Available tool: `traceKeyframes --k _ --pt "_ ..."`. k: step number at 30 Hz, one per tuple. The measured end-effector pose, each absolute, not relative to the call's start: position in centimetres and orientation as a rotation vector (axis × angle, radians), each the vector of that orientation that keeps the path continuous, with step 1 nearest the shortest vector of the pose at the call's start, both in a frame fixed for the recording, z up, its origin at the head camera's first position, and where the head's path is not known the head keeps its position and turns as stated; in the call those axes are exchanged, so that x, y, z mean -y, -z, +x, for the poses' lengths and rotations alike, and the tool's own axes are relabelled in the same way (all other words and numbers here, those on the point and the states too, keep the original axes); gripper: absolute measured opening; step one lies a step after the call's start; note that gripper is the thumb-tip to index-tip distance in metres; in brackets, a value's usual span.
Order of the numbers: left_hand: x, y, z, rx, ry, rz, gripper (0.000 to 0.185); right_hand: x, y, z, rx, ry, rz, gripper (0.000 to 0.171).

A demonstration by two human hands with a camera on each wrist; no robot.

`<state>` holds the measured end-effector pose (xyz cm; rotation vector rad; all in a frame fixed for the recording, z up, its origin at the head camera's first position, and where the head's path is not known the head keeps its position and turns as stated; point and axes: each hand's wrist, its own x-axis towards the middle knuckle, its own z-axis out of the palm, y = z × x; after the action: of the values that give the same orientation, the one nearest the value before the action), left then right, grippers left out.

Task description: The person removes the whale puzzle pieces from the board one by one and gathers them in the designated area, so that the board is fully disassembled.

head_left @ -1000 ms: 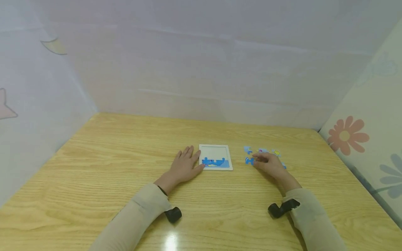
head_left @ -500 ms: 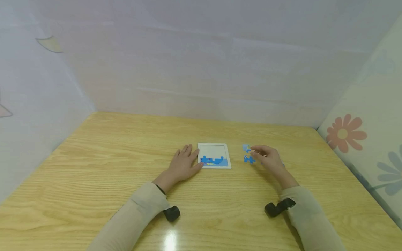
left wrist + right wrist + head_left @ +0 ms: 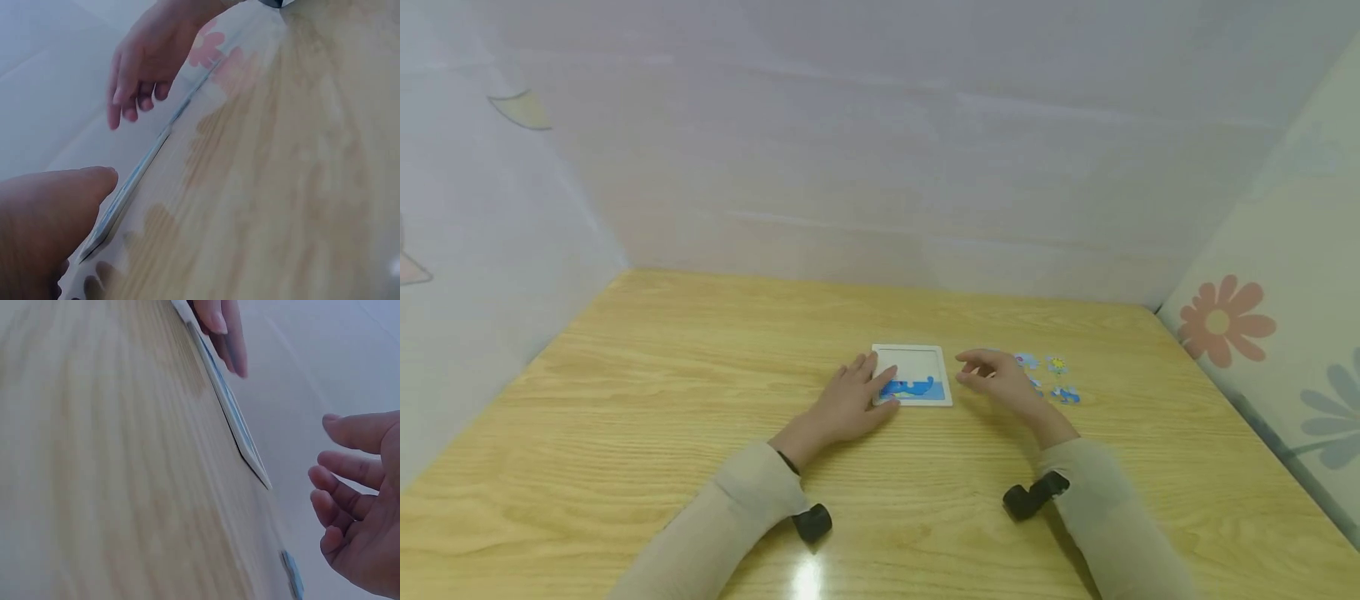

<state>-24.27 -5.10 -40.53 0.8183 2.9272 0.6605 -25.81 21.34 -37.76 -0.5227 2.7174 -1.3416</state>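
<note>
A small square white puzzle tray (image 3: 912,357) lies flat on the light wooden table (image 3: 700,400), a row of blue puzzle pieces (image 3: 916,388) fitted along its near edge. The left hand (image 3: 850,402) rests on the tray's left side — its fingers are straight and lie over the left rim and the near left corner, and in the left wrist view the thumb (image 3: 75,187) sits against the tray's thin edge (image 3: 134,181). The right hand (image 3: 996,379) hovers just to the right of the tray, apart from it, fingers loosely curled and holding nothing that shows; the right wrist view shows the fingers (image 3: 340,487) bent in the air beside the tray's corner (image 3: 253,462). Farther right of the tray, beyond that hand, a few loose blue and patterned puzzle pieces (image 3: 1052,377) lie scattered on the table — one with a yellow flower (image 3: 1057,363).
</note>
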Motion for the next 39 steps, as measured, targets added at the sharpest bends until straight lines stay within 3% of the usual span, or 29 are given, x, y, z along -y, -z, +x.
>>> traceKeyframes --k 22,39 --pt "4.0 40.3 -22.9 -2.855 -0.551 0.892 0.053 -18.2 39.7 -25.7 -2.774 1.197 -0.374 0.034" --pt "4.1 40.4 -23.0 -2.845 -0.538 0.881 0.054 -18.4 39.7 -25.6 -2.799 1.095 -0.473 0.036"
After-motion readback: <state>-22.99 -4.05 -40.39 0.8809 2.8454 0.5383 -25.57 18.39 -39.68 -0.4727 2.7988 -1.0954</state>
